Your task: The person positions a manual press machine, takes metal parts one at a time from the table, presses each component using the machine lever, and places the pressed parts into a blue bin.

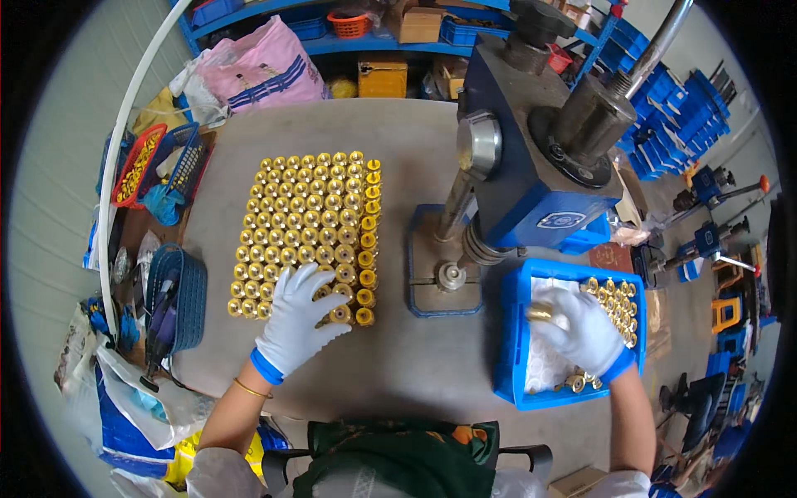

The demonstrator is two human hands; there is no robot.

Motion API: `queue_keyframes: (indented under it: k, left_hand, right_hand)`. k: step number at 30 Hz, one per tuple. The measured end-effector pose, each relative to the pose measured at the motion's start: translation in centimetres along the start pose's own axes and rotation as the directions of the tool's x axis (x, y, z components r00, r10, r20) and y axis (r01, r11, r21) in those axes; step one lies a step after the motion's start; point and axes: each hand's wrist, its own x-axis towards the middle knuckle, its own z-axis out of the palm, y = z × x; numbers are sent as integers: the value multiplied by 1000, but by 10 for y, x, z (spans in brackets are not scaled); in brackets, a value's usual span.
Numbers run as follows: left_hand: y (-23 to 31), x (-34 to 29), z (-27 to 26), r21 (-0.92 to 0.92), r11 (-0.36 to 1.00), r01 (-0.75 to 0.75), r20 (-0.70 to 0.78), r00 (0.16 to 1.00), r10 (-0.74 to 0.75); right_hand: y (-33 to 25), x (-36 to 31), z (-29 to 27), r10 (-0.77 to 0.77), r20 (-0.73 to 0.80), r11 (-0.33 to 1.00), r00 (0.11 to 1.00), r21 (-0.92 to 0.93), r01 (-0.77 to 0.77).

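Observation:
On the table stand rows of small round brass fittings (303,212), upright and packed side by side. The right-hand column shows a different, more open top than the others. My left hand (295,319), in a white glove with a blue cuff, lies over the near edge of this block with its fingers spread among the fittings. My right hand (581,328), gloved the same way, is inside a blue plastic tray (508,353) to the right. Its thumb and fingers close on a brass fitting (540,312), slightly blurred. More fittings (614,303) stand along the tray's right side on white lining.
A blue and grey hand press (531,141) rises between the block and the tray, its base (444,299) on the table. Left of the table are a dark blue basket (187,299) with tools and a red basket (137,170) of brass parts. A pink sack (257,70) stands behind.

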Motion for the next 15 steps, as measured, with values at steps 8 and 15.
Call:
queue_keyframes:
  k: [8, 15]
  left_hand:
    - [5, -19, 23, 149, 989, 0, -25, 1000, 4]
    - [29, 27, 14, -100, 994, -42, -197, 980, 22]
  right_hand:
    - [11, 84, 101, 3, 46, 999, 999, -35, -1]
    - [8, 107, 65, -200, 162, 977, 966, 107, 185]
